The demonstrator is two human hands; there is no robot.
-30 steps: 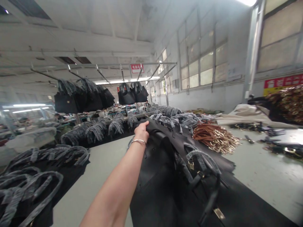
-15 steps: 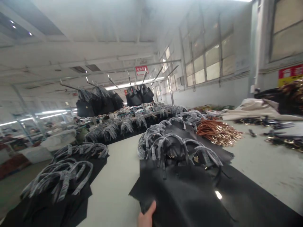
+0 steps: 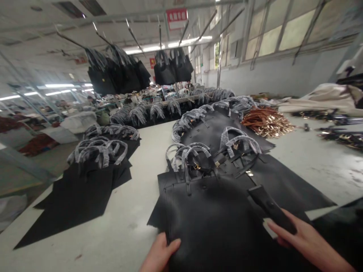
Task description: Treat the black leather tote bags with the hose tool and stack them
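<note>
Nearest to us, the left hand (image 3: 159, 257) sits at the near left corner of the top black bag (image 3: 215, 223). The thumb lies over the edge and the other fingers are hidden beneath, so we read it as a pinch on that edge. The right hand (image 3: 304, 241) comes in from the lower right with its fingers (image 3: 276, 228) stretched out under the near end of a black strap (image 3: 266, 206). The strap rises off the bag's face, and we cannot tell whether the hand is closed on it. The bag lies flat on a pile of like bags on the pale counter (image 3: 127, 226), with its grey-wrapped handles (image 3: 187, 153) pointing away from us. Our judgement is that the body is laid down and fairly square to the pile, and the lifted strap is the one part not lying flat. To the left, apart from this pile, a second stack of black bags (image 3: 93, 177) lies with wrapped handles too. Further on are more rows of wrapped handles, and to the right a heap of brown straps (image 3: 266, 122) with gold buckles. Beyond these, beige cloth (image 3: 320, 98) is bundled at the far right, finished hanging bags (image 3: 119, 75) hang from overhead rails, and a red sign (image 3: 176, 17) hangs near the ceiling.
</note>
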